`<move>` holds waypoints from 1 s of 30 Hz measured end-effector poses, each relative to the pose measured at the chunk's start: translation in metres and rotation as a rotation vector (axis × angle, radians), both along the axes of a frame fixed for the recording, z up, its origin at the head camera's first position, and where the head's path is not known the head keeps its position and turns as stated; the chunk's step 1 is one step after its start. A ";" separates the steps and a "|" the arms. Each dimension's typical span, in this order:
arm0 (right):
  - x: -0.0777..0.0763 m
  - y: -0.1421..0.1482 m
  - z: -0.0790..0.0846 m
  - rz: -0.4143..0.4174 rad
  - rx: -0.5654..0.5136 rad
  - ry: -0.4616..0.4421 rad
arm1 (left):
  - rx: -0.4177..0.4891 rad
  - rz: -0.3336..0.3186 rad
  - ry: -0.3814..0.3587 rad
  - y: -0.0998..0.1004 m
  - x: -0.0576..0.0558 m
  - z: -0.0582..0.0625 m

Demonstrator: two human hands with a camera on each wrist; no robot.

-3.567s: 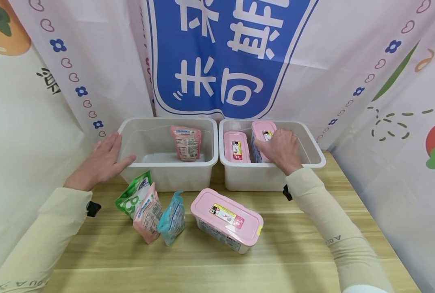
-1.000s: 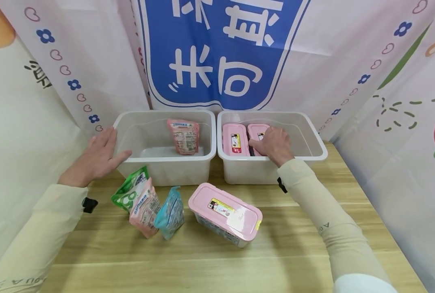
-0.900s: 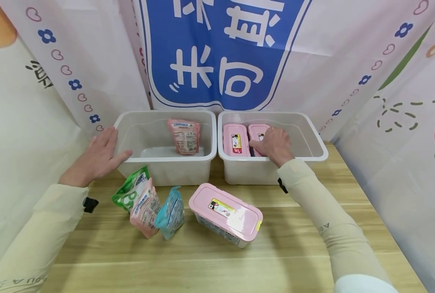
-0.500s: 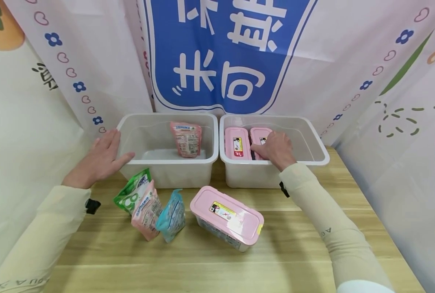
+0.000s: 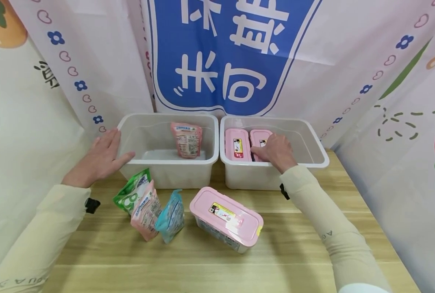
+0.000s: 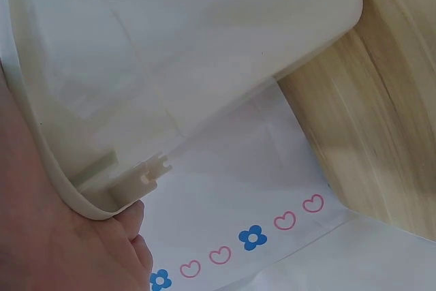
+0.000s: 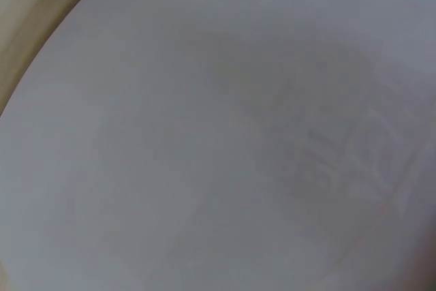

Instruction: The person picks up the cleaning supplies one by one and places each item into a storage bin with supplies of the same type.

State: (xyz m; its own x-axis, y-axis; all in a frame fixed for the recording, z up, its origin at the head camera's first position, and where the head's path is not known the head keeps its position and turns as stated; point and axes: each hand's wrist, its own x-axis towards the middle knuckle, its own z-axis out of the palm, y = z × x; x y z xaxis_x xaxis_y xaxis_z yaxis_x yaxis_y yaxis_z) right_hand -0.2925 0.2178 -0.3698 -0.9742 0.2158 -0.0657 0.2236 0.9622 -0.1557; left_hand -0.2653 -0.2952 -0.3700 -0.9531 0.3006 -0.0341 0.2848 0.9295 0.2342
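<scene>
My right hand (image 5: 274,151) grips a pink-lidded box (image 5: 258,137) inside the right bin (image 5: 314,162), thumb on its left side, the other fingers over its far side. Immediately left of that box sits a matching pink-lidded box (image 5: 238,143). With fingers extended, my left hand (image 5: 99,159) rests at the left bin's (image 5: 170,173) outer corner, thumb reaching over the front rim. The left wrist view shows this hand (image 6: 75,236) against the bin's rim. A pink pouch (image 5: 188,140) stands in the left bin. Only the pale bin wall (image 7: 204,134) fills the right wrist view.
In front of the bins, a third pink-lidded box (image 5: 226,217) lies slantwise on the wooden table (image 5: 210,272). Left of it stand a blue pouch (image 5: 171,217), a pink pouch (image 5: 147,213) and a green pouch (image 5: 131,193). A printed cloth (image 5: 111,53) hangs behind the bins.
Since the oldest frame, my right hand has lowered the pink-lidded box deeper into the right bin, level with its neighbour. My left hand has stayed at the left bin. Recent frames show only slight camera shift.
</scene>
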 end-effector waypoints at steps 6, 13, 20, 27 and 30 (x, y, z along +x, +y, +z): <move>0.002 0.003 0.003 0.013 -0.019 -0.022 | 0.003 0.001 -0.009 0.000 -0.001 0.001; 0.008 0.003 0.017 0.023 -0.011 -0.053 | -0.002 0.004 -0.006 0.002 -0.001 0.003; 0.017 -0.003 0.039 0.074 -0.042 -0.037 | -0.006 0.006 -0.007 0.002 0.000 0.006; 0.025 -0.005 0.068 0.107 -0.112 -0.025 | -0.008 0.003 -0.006 0.000 0.000 0.004; 0.028 -0.006 0.080 0.122 -0.142 -0.039 | -0.007 0.005 -0.008 0.000 0.000 0.002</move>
State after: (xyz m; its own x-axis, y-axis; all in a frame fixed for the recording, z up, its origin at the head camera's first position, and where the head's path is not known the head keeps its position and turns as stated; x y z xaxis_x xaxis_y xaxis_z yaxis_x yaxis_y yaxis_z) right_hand -0.2641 0.2120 -0.2902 -0.9887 0.0825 -0.1256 0.1156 0.9514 -0.2855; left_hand -0.2654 -0.2957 -0.3681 -0.9542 0.2958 -0.0443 0.2784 0.9325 0.2299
